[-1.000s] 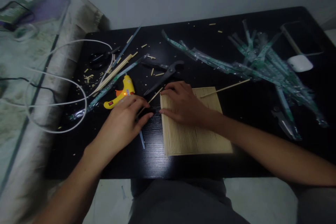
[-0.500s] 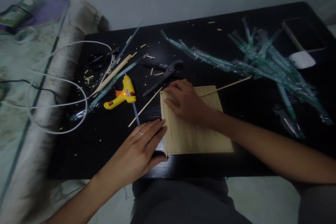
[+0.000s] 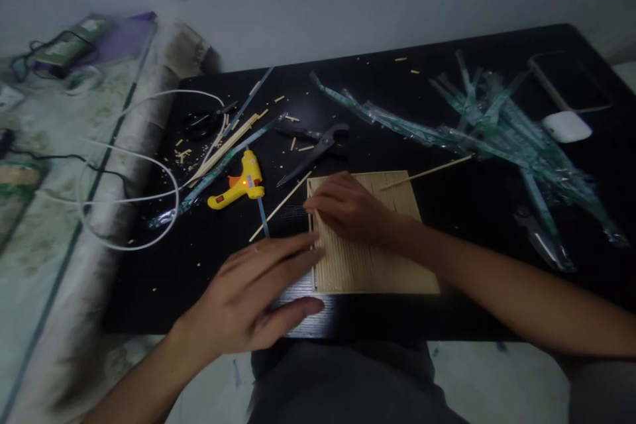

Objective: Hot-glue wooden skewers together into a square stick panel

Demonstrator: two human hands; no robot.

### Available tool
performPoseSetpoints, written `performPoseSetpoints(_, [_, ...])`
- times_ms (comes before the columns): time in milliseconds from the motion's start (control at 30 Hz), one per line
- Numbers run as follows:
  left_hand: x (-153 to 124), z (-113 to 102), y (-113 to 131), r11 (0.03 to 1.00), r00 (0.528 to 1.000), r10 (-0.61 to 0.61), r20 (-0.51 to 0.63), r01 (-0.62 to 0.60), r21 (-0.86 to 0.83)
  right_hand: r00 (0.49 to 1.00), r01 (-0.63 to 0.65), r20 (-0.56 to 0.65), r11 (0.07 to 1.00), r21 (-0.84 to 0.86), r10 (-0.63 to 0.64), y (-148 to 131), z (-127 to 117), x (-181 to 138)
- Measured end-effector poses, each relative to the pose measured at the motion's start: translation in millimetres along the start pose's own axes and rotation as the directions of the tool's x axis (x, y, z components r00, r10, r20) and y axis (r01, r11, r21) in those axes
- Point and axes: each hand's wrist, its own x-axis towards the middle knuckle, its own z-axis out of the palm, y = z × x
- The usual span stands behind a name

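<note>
A flat panel of thin bamboo sticks [image 3: 382,258] lies on the black table, set side by side. Along its left edge runs one bamboo stick [image 3: 313,271], a narrow dark gap between them at the lower end. My right hand [image 3: 348,209] rests over the panel's upper left, its curled fingertips closed on that edge stick. My left hand [image 3: 253,288] hovers at the lower left corner, fingers stretched and thumb apart, holding nothing. Another bamboo stick [image 3: 432,170] lies across the panel's upper right. A loose stick [image 3: 281,207] lies left of the panel.
A yellow glue gun [image 3: 238,184] with a blue glue stick lies left of the panel. Beyond are black pliers [image 3: 318,149], scissors [image 3: 203,122], cut sticks [image 3: 228,146] and a white cable [image 3: 124,248]. Right are plastic wrappers [image 3: 517,126], a phone [image 3: 571,83] and a white case [image 3: 566,126].
My left hand has lifted off the panel's left edge, its fingers spreading. My right fingers have curled in and slid to that edge. The view has shifted slightly.
</note>
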Motion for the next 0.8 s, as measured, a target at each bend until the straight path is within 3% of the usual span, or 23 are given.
performPoseSetpoints(67, [4.5, -9.7, -9.2, 0.985, 0.985, -0.162, -0.065, 0.165, 0.049, 0.989, -0.091, -0.110, 0.992, 0.085, 0.100, -0.5, -3.3, 1.5])
performPoseSetpoints(133, [6.1, -16.6, -26.0, 0.905, 0.916, -0.366, -0.165, 0.391, 0.167, 0.951, -0.197, -0.200, 0.959, 0.202, 0.237, -0.4, -6.9, 3.0])
performPoseSetpoints(200, [3.9, -18.7, -48.0, 0.811, 0.865, -0.479, -0.151, 0.501, 0.303, 0.895, -0.301, -0.240, 0.907, 0.294, 0.375, 1.0, -9.3, 4.6])
performPoseSetpoints(333, [-5.9, -10.6, -90.9, 0.754, 0.860, -0.499, -0.108, 0.492, 0.435, 0.810, -0.433, -0.231, 0.815, 0.384, 0.539, 4.8, -9.4, 7.4])
performPoseSetpoints(467, [-7.2, 1.9, -114.6, 0.727, 0.854, -0.506, -0.119, 0.496, 0.475, 0.808, -0.432, -0.187, 0.778, 0.456, 0.559, 4.2, -8.4, 8.4])
performPoseSetpoints(600, [-0.1, 4.7, -120.7, 0.693, 0.831, -0.546, -0.108, 0.520, 0.499, 0.815, -0.421, -0.176, 0.774, 0.473, 0.551, 1.4, -9.7, 8.2])
performPoseSetpoints(700, [2.9, -3.4, -117.5, 0.698, 0.839, -0.531, -0.122, 0.514, 0.498, 0.835, -0.394, -0.188, 0.800, 0.453, 0.518, -0.4, -10.9, 8.2])
performPoseSetpoints(800, [3.0, -14.4, -108.9, 0.708, 0.823, -0.519, -0.230, 0.564, 0.425, 0.851, -0.367, -0.196, 0.819, 0.441, 0.487, -1.9, -11.6, 8.1])
